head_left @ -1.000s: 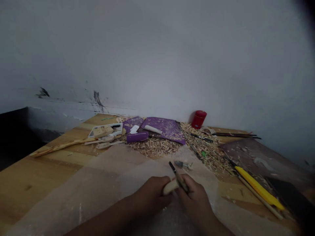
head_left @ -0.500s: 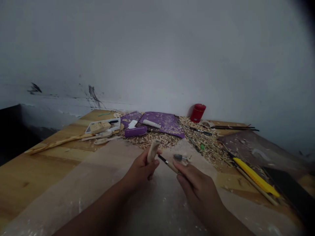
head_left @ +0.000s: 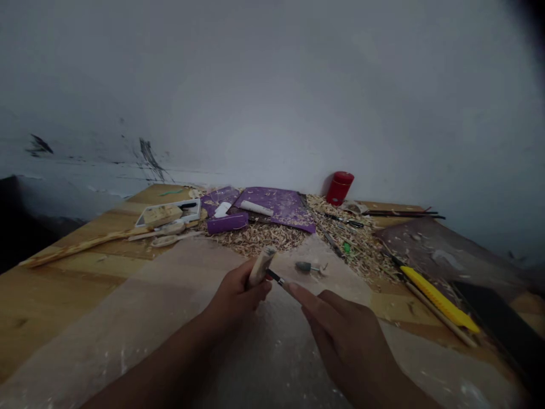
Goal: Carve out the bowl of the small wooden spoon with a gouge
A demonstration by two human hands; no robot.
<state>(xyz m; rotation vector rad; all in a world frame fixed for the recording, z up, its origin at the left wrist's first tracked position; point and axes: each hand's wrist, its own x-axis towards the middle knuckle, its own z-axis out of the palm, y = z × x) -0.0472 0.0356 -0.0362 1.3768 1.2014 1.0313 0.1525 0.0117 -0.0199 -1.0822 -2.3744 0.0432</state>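
My left hand (head_left: 236, 292) is closed around a pale piece of wood (head_left: 260, 267), which stands tilted with its upper end above the fingers. In my right hand (head_left: 340, 324) is a carving knife (head_left: 276, 277), its dark blade pointing left at the wood. The blade tip meets or nearly meets the wood's right side; I cannot tell whether it cuts in. Most of the knife's handle is hidden by my fingers. Just beyond the knife, a small grey bit on a metal shank (head_left: 307, 267) lies on the translucent plastic sheet (head_left: 170, 307).
Wood shavings (head_left: 264, 237) heap behind my hands around purple sheets (head_left: 276, 204). Left are a white tray (head_left: 196, 211), a wooden spoon (head_left: 164, 241) and a long stick (head_left: 85, 248). A red canister (head_left: 340, 187) stands by the wall. A yellow utility knife (head_left: 438, 298) lies right.
The knife's blade has come closer to the wood, and the wood leans more to the right. My right index finger now stretches along the knife. The whole view has shifted slightly.
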